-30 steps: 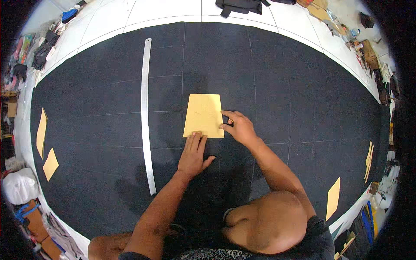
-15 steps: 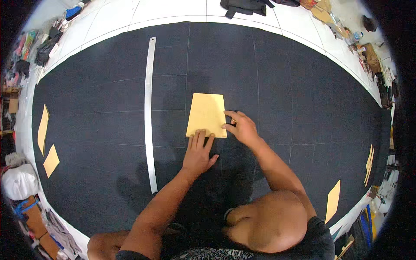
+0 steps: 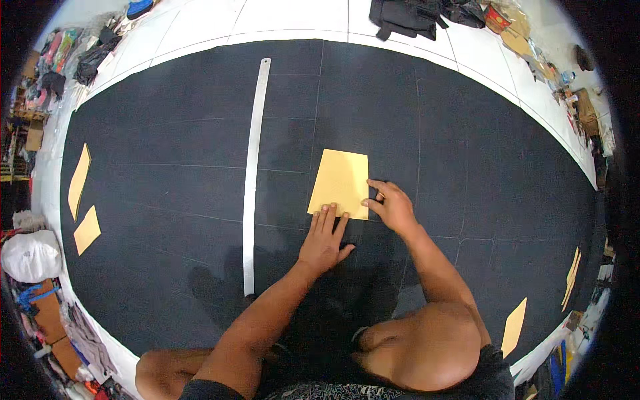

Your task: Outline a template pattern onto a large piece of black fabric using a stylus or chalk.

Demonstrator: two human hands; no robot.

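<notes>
On the dark cloth (image 3: 193, 140): a four-sided yellow card (image 3: 339, 183) lies flat near the middle, narrower at its far end, to the right of a long metal ruler (image 3: 252, 173) and apart from it.
Left hand (image 3: 321, 248): fingers spread, tips resting on the card's near edge, thumb out to the side over the cloth; pressing rather than gripping.
Right hand (image 3: 395, 210): forefinger and thumb parted, both tips at the card's right edge; the other fingers curl under, and whether they hold anything I cannot tell.
Card's weight: probably very light.
Card's stiffness: likely firm but bendable, judging by its straight edges.
Card's slip: a sideways nudge would probably shift it.
Card's weak spots: corners, which could crease.
Best hold: flat fingertips on top, or a light pinch along a long edge.
White bag (image 3: 30, 257): bulging, at the far left; contents hidden.
</notes>
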